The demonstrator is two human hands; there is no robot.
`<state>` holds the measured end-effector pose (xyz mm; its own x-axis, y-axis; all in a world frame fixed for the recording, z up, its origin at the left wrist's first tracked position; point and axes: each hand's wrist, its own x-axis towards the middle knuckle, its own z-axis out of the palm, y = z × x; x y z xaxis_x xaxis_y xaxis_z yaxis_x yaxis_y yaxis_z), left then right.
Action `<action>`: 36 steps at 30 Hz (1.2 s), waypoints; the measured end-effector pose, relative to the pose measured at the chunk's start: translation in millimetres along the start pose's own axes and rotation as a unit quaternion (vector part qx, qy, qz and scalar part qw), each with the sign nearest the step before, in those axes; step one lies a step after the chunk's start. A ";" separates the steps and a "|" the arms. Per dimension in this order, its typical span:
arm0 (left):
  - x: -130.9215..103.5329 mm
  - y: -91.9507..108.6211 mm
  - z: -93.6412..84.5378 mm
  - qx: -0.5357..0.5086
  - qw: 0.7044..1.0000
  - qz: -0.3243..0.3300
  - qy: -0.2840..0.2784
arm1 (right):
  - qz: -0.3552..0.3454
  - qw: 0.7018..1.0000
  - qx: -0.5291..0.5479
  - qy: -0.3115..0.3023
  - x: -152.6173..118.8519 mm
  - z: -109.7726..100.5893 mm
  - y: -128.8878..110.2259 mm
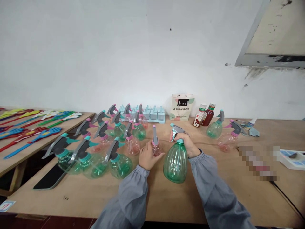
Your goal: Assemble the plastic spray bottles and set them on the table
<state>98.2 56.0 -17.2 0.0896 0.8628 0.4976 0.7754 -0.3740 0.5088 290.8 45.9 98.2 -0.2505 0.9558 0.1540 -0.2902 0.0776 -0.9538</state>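
Currently, in the head view, a green bottle (pixel 175 163) is held by the right hand (pixel 187 144) between the front edge and the wall side of the worktop (pixel 166 206). Its neck and spray head are wrapped by curled fingers, with some fingertips hidden. A pink bottle (pixel 156 148) is flanked by the left hand (pixel 148 156), whose thumb is spread from the fingers; whether it is firmly gripped cannot be told. The green bottle could be dropped or tipped if its smooth neck slips, its trigger could be squeezed by accident, and the pink bottle could be knocked by its wide body. The green bottle's nozzle is pointed towards the worktop's left edge, its long axis near upright; the pink bottle's nozzle is aimed towards the wall, its axis also near upright.
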 end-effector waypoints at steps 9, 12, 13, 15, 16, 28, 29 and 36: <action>-1.1 -5.1 1.6 -0.006 1.000 0.015 0.022 | -0.012 0.999 0.037 0.008 0.3 2.4 0.2; -0.4 -8.0 3.3 -0.020 0.999 0.025 0.022 | 0.008 0.998 0.050 0.048 5.3 -3.9 6.1; -0.3 -9.0 4.0 -0.022 0.999 0.029 0.026 | 0.011 0.997 0.048 0.051 6.2 -5.4 7.2; -0.2 -10.5 5.2 -0.020 0.999 0.035 0.036 | 0.011 0.998 0.036 0.041 6.5 -6.5 7.8; -0.4 -10.8 5.6 -0.019 0.998 0.036 0.039 | 0.010 0.999 0.031 0.032 6.1 -6.0 7.5; -1.3 -12.4 6.9 -0.054 0.998 0.032 0.028 | 0.006 0.999 0.024 0.039 6.5 -4.1 8.0; -1.2 -12.9 7.5 -0.053 0.998 0.032 0.030 | -0.001 0.999 0.017 0.033 6.2 -3.9 7.2; -1.2 -14.9 8.2 -0.062 0.997 0.041 0.027 | -0.024 0.998 -0.002 0.050 6.5 -3.7 7.1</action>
<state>91.7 63.3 -31.1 0.1123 0.8090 0.5769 0.6830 -0.4846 0.5466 290.5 53.7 91.5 -0.1430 0.9746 0.1725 -0.2950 0.1244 -0.9474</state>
